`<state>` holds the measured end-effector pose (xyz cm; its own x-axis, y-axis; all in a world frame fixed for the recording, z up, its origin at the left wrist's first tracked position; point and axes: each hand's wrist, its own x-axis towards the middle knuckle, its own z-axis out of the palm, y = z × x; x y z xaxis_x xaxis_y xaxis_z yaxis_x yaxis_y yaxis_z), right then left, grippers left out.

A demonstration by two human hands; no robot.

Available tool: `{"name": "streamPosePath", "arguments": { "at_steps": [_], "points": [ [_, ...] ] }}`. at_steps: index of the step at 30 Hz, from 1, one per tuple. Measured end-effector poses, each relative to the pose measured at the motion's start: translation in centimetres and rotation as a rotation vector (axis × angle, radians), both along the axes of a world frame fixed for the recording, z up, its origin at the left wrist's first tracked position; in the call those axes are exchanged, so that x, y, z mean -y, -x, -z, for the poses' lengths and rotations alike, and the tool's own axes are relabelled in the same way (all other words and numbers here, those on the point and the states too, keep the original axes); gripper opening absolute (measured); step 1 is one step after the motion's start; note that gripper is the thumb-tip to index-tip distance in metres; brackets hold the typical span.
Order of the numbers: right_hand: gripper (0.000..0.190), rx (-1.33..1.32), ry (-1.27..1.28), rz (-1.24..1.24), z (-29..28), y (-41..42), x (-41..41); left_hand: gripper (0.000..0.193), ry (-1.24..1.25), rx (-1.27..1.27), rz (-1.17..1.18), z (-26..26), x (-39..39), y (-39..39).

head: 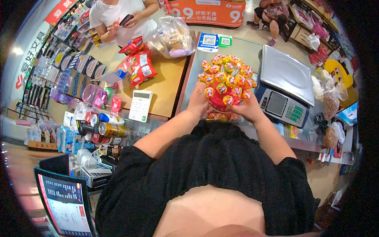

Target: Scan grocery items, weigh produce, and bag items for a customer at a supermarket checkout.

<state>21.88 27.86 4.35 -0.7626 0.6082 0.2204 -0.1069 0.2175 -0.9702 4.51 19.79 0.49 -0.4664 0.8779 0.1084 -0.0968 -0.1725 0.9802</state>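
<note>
A round display stand full of lollipops (225, 77) in yellow and red wrappers stands before me, close to the counter's near side. My left hand (199, 99) grips its left side, the fingertips hidden behind the candies. On the near right of its red base, my right hand (247, 107) has the thumb laid along the rim. Under and around the base are more wrapped sweets (220, 116), partly covered by my black top. Right of the lollipops sits a digital weighing scale (285, 80) with a steel pan.
Left lie a white calculator (141, 105), red snack bags (142, 66) and a filled clear plastic bag (174, 38). A person (123, 20) across the counter holds a phone. Payment code cards (208, 42) lie at the far edge. A monitor (63, 201) stands lower left.
</note>
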Motion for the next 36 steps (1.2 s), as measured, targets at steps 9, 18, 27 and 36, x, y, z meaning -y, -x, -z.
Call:
{"name": "streamPosePath", "arguments": {
  "at_steps": [9, 18, 27, 36],
  "points": [
    [0.063, -0.004, 0.099, -0.071, 1.9, -0.7, -0.1, 0.026, 0.026, -0.698, 0.036, 0.7, 2.7, 0.2],
    [0.066, 0.021, 0.180, -0.071, 1.3, -1.1, 0.1, 0.038, -0.040, 0.513, 0.413, -0.4, 3.3, 1.5],
    [0.073, 0.179, 0.173, -0.125, 0.7, -1.1, -2.6, 0.078, 0.146, -0.401, 0.471, 3.8, 2.1, 4.6],
    [0.084, 0.390, -0.023, -0.214, -1.3, -1.1, -4.8, 0.075, 0.104, -0.519, 0.582, -1.9, 1.7, 5.2]
  ]
}}
